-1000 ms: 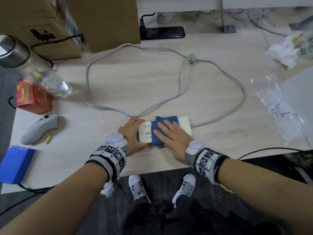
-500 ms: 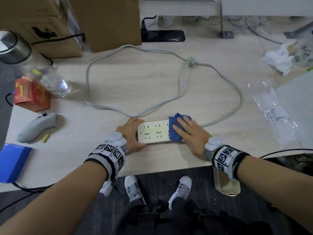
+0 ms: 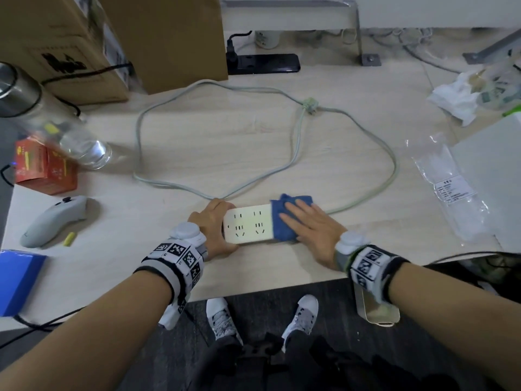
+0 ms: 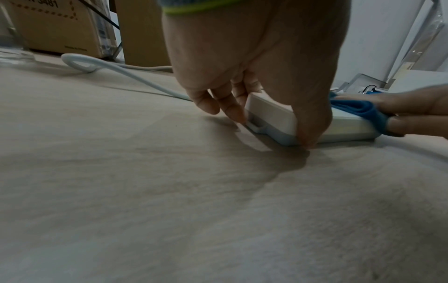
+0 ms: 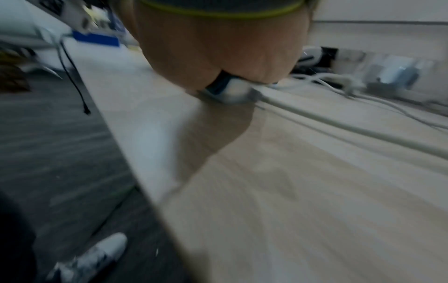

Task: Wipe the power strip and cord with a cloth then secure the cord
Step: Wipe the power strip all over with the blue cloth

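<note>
Blurry — right hand [image 5: 218, 47] over power strip [image 5: 232, 92] end, cord [image 5: 339, 124] trailing rt.

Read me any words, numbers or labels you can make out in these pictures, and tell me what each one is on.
"3481": partial number on the brown cardboard box in the left wrist view, its top cut off.
Small line near that box's lower edge: too blurred to read.
Dark logo on the cardboard box in the head view: unreadable.
White label on the clear plastic bag: too small.
Yellow print on the red carton: too blurred.

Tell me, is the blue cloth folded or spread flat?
Folded: the blue cloth shows stacked layers under the right hand on the power strip.
</note>
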Demonstrator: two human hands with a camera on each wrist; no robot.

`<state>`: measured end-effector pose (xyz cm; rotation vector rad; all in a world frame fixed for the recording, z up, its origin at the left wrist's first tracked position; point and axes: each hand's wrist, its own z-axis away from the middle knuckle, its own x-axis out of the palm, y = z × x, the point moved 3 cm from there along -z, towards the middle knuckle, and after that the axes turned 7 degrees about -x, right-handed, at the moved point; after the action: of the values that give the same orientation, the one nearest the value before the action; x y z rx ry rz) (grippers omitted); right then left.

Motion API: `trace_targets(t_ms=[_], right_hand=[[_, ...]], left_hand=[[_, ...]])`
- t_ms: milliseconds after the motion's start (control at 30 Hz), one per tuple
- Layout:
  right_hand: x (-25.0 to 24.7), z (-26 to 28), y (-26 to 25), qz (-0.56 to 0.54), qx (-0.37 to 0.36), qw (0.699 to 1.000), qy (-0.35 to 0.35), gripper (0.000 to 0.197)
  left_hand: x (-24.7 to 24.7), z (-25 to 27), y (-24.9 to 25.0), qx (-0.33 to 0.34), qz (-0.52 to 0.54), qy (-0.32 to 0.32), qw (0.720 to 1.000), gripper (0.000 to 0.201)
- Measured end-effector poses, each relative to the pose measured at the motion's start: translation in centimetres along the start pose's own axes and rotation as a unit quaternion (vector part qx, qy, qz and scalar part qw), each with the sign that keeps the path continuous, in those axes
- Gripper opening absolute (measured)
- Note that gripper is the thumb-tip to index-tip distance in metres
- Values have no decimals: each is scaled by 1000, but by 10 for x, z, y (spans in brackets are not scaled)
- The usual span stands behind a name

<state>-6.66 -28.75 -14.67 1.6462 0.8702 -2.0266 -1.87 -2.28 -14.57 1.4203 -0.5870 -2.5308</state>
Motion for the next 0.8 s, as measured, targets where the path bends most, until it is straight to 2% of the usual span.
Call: trace_targets(t_ms=[67, 133, 233, 367, 467, 600, 667, 800], right_hand=[[-3, 13, 9, -15, 14, 1000, 8, 73], [2, 3, 0, -14, 6, 1000, 27, 68], [12, -38, -43, -17, -40, 998, 37, 71], [11, -85, -94, -53, -90, 994, -4, 66], [6, -79, -72, -48, -111, 993, -14, 63], [3, -18, -10, -12, -18, 1000, -4, 56], [-1, 10, 8, -12, 3, 1000, 13, 55], [3, -10, -20, -9, -20, 999, 40, 66]], left_hand=[[1, 1, -1, -4, 2, -2, 1000, 74], [1, 1, 0, -6, 2, 0, 1000, 74], [1, 0, 2, -9, 14, 3, 1000, 75], [3, -1, -1, 5, -3, -13, 1000, 79], [0, -1, 0, 13, -2, 1, 1000, 80], [-2, 0, 2, 30, -16, 9, 999, 73], [-2, 1, 2, 35, -16, 8, 999, 73], [0, 3, 2, 27, -11, 4, 1000, 71]])
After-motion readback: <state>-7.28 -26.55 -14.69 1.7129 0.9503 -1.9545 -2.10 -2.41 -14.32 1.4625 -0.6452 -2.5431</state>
